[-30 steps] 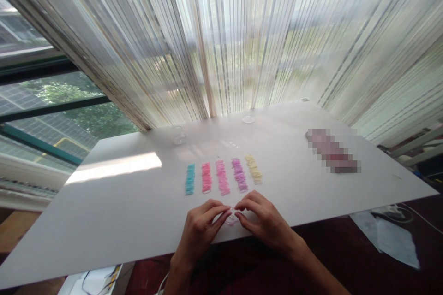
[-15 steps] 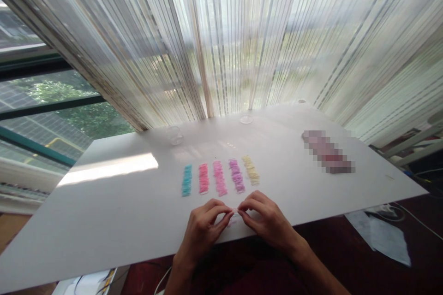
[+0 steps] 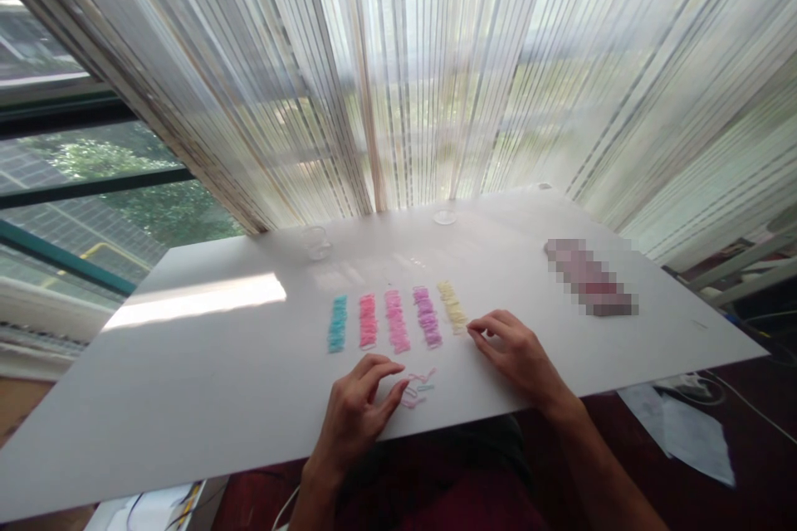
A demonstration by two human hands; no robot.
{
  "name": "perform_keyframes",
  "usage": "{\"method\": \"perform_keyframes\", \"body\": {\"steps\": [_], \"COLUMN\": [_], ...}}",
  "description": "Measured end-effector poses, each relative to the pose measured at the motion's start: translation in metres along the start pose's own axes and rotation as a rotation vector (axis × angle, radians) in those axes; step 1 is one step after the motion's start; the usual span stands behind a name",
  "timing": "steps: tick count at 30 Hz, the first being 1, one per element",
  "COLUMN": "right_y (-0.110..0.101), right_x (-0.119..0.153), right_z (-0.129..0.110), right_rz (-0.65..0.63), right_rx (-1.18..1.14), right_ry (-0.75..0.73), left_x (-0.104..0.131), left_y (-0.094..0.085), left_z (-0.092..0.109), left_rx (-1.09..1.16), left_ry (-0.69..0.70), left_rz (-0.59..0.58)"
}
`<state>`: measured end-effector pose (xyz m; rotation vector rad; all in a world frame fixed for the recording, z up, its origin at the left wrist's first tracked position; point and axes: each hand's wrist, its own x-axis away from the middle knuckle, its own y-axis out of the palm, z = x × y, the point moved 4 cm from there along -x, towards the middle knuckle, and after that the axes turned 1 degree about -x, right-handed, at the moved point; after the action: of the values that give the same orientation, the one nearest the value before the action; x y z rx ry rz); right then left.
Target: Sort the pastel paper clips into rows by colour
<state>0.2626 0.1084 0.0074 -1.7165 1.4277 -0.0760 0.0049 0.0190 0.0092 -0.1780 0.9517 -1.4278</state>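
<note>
My left hand [image 3: 367,390] rests at the near side of the table, thumb and forefinger apart with nothing between them. Just right of its fingertips lies a small loose pile of thin looped pieces [image 3: 417,389], pink, white and teal, which look like paper clips. My right hand [image 3: 507,348] is pinched at the near end of a yellow row [image 3: 452,308] of small pieces; whatever its fingertips hold is too small to make out. Left of that run a purple row [image 3: 427,318], a pink row [image 3: 397,321], a coral row [image 3: 368,320] and a teal row [image 3: 337,323].
A clear round container [image 3: 317,243] and a clear lid-like disc [image 3: 444,217] stand near the curtain [image 3: 423,99]. A blurred-out pinkish object [image 3: 591,278] lies to the right on the white table [image 3: 205,382]. Papers [image 3: 691,436] show below the table's right edge.
My hands have parted: the right one moved right and away from me to the yellow row. My left fingers opened, staying near the loose pile, which is now uncovered.
</note>
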Motion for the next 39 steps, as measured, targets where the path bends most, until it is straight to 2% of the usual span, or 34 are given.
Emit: {"method": "perform_keyframes", "body": {"steps": [4, 17, 22, 26, 29, 34, 39], "right_y": [0.000, 0.004, 0.003, 0.000, 0.003, 0.026, 0.043], "right_x": [-0.006, -0.004, -0.004, -0.002, 0.004, 0.017, 0.017], "right_z": [0.011, 0.014, 0.015, 0.009, -0.007, -0.036, -0.045], "right_rz": [-0.028, -0.022, 0.010, 0.077, 0.096, -0.130, -0.279], "right_rx": [0.054, 0.037, 0.046, 0.043, 0.014, -0.083, -0.077], "right_ry": [-0.004, 0.016, 0.022, -0.021, -0.055, -0.101, -0.112], "left_x": [0.002, 0.005, 0.004, 0.004, 0.005, 0.006, 0.011], "left_y": [-0.002, 0.001, 0.002, -0.002, -0.004, -0.005, -0.007], "left_z": [-0.002, -0.008, -0.007, -0.004, 0.001, 0.006, 0.008], "left_rx": [-0.014, 0.000, -0.066, -0.175, -0.212, -0.223, -0.192], "left_ry": [-0.006, -0.061, -0.074, -0.090, -0.115, -0.155, -0.176], "left_rz": [0.012, -0.025, -0.038, -0.091, -0.162, -0.250, -0.293]}}
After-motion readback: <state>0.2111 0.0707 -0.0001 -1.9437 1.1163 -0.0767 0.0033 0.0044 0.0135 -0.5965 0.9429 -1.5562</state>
